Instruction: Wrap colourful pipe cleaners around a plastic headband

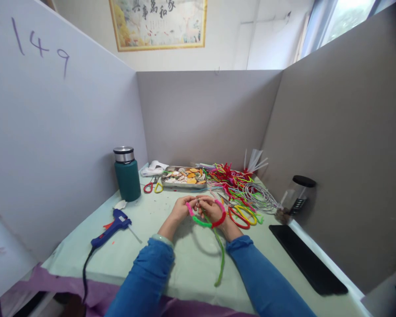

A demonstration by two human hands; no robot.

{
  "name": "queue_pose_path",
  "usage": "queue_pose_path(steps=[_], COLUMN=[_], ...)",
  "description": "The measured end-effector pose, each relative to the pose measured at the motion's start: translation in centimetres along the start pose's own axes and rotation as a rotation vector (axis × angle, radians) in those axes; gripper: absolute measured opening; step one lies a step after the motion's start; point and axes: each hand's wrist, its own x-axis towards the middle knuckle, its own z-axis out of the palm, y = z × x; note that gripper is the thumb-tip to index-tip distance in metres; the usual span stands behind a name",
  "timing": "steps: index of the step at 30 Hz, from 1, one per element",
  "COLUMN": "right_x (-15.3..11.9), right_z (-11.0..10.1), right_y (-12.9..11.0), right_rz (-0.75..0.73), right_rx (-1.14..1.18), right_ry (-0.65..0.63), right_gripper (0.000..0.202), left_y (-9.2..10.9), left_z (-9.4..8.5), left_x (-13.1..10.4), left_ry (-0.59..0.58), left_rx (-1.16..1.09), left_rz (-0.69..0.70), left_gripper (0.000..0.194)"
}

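Note:
Both of my hands meet over the middle of the table, their fingers pinched close together at the top of a ring of fuzzy pipe cleaners (203,224). The ring is pink, green and red. My left hand (182,208) grips its pink left side. My right hand (211,209) grips near the top, with the red and pink right side of the ring lying across it. A green pipe cleaner (222,255) runs down from between the fingers and hangs towards the table's front. What exactly the fingertips pinch is too small to make out.
A blue glue gun (112,229) lies left, near a green flask (127,176). Behind my hands stand a metal tray (184,186) of small pieces and a heap of pipe cleaners (231,176). Scissors (239,217), a clear jar (295,198) and a black slab (306,259) lie right. Grey panels enclose the table.

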Motion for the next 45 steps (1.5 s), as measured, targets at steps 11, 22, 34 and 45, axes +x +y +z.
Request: queue_pose_path(steps=[11,22,34,45], right_x=[-0.1,0.2,0.9,-0.3], right_z=[0.2,0.7,-3.4,-1.7], right_y=[-0.1,-0.1,-0.9,-1.7], right_rz=[-0.067,-0.215,-0.145,0.015], right_rx=[0.047,-0.300,-0.074,-0.236], right_ry=[0.025,0.257,0.510,0.201], right_gripper=[0.036,0.024,0.033,0.031], left_y=[0.1,0.3,0.3,-1.3], left_z=[-1.2,-0.2,-1.0,-1.0], left_x=[-0.1,-0.4,0.0,0.5], left_ry=[0.088,0.073,0.213,0.164], left_rx=[-0.070,-0.021,0.186,0.381], left_rz=[-0.001,-0.040,0.083,0.226], left_gripper=[0.035,0.032,0.037,0.020])
